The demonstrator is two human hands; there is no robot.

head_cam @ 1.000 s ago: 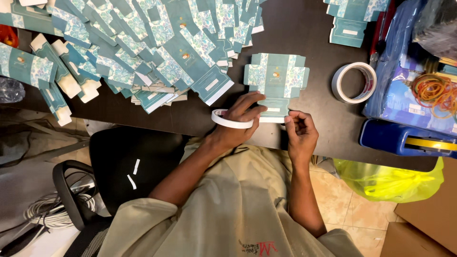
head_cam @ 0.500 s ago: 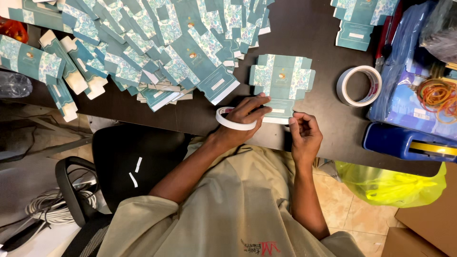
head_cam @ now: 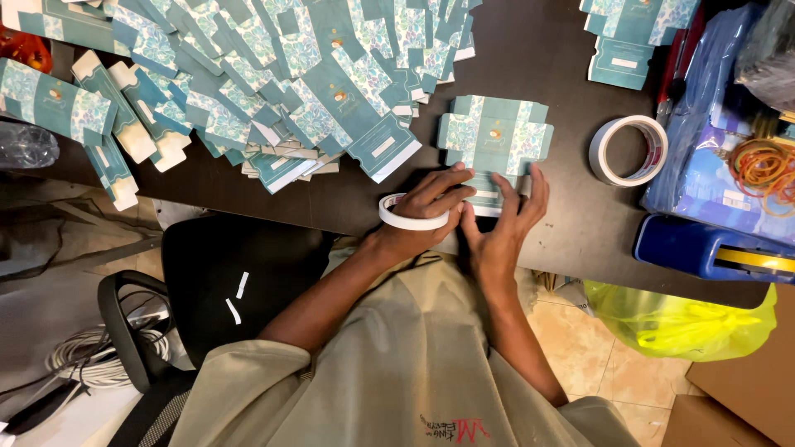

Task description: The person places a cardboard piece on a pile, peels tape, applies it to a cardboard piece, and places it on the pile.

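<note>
On the dark table [head_cam: 530, 50] a big heap of flat teal box blanks [head_cam: 273, 91] fills the ten o'clock side, and a smaller stack [head_cam: 633, 33] lies at one o'clock; I judge many are still waiting. One blank [head_cam: 495, 136] lies at twelve o'clock from the hands. The left hand [head_cam: 426, 211] holds a small tape roll [head_cam: 410, 217], fingers curled around it. The right hand [head_cam: 505, 219] presses the blank's near edge, fingers spread flat.

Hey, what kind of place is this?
Probably a small packaging workbench: a heap of flat teal cartons on a dark table, tape rolls, and rubber bands.
</note>
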